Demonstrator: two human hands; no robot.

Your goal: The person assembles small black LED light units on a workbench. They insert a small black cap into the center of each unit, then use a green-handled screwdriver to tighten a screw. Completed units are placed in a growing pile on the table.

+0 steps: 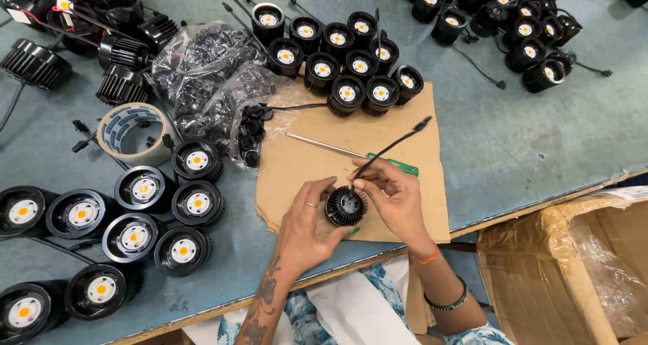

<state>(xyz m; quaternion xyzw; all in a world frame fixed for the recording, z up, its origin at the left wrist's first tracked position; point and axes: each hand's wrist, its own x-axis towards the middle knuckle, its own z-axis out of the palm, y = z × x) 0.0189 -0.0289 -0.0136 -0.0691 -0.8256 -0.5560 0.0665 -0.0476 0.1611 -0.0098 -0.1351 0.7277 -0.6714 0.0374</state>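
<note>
Hands worked over the cardboard sheet (405, 210) at the counter's (526, 136) near edge: left hand (307, 227) had its grip curled around the black finned lamp housing (345, 206), right hand (391, 196) pinched the black cable (391, 146) right where it entered the housing top. Doing it well probably called for a steady housing, and a pinch kept low on the cable to avoid kinking. Green-handled screwdriver (351, 153) lay just behind the hands, untouched.
</note>
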